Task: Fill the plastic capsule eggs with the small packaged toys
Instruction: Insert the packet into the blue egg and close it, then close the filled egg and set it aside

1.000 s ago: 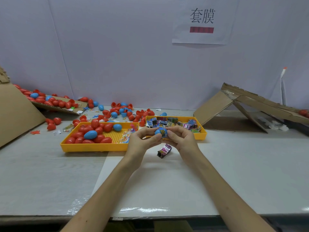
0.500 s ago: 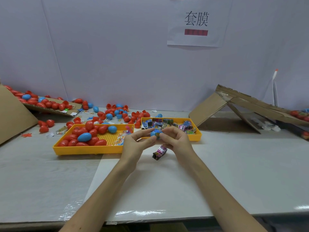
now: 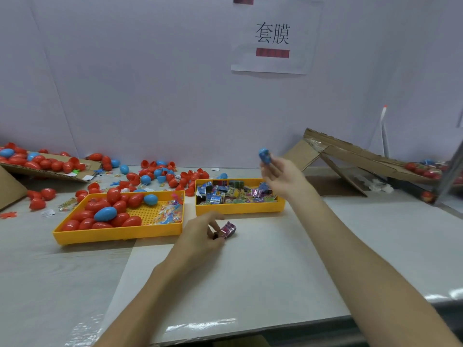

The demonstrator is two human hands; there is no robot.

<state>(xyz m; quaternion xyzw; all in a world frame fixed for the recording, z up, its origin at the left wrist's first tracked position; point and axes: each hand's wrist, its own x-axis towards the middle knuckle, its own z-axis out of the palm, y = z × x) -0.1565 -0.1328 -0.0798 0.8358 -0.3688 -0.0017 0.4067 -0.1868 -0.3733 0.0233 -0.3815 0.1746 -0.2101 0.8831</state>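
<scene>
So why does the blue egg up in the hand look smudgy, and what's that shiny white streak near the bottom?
Head view: the blue capsule egg held up by the right hand is soft-edged, likely motion blur; the purple toy packet the left hand pinches is smeared too; the streak is light glaring off the glossy table near its front edge.

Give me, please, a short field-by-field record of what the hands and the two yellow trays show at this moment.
right hand: raised above the toy tray, holds a blue capsule egg at its fingertips
left hand: low over the table, fingers curled on a purple toy packet
left tray: red and blue eggs, plus some clear packets
toy tray: packaged toys
cardboard ramp: far right, red eggs lying on it
</scene>
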